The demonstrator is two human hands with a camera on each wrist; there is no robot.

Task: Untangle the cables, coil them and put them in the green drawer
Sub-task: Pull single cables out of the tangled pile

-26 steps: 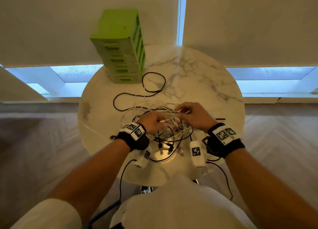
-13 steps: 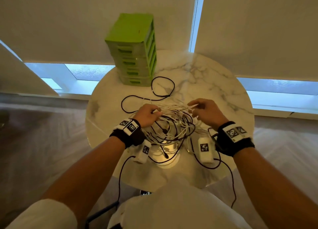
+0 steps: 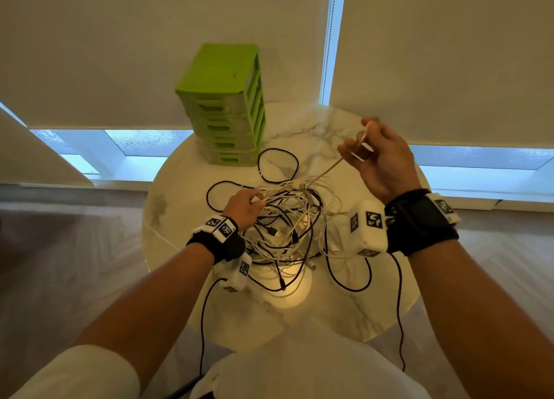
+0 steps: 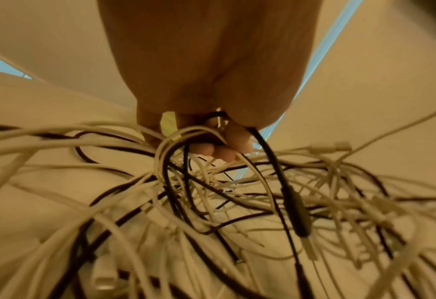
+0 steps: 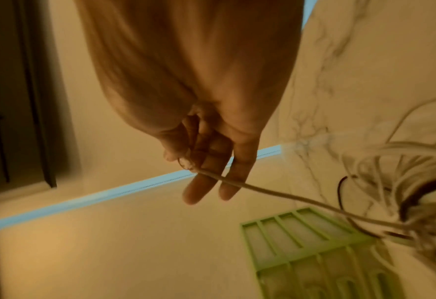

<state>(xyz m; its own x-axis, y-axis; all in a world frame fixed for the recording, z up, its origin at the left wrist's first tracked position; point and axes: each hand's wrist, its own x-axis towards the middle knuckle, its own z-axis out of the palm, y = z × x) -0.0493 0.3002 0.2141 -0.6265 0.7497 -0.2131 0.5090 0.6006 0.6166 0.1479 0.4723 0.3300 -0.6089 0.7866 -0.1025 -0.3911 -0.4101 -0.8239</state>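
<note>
The right hand (image 3: 379, 162) is pinching one white cable (image 3: 325, 172) between thumb and forefinger, raised above the far side of the round marble table (image 3: 344, 317), while its other fingers (image 5: 201, 189) are extending loosely below the pinch. The cable is running taut and slanting from the pinch down into the cable tangle (image 3: 287, 228). The left hand (image 3: 242, 208) is gripping a bunch of strands at the tangle's left edge, fingers curling around several white loops and at least one black one, as the left wrist view is showing (image 4: 186, 145).

The tangle is lying at the middle of the table: thin white and black cables are crossing in many overlapping loops, with small plugs showing at several ends. One black cable (image 3: 278, 165) is forming a separate loop on the far side, reaching close to the green drawer unit (image 3: 224, 105). That unit is standing upright at the table's far left edge, its drawers stacked one above another, all closed, with slotted handles facing the person.
</note>
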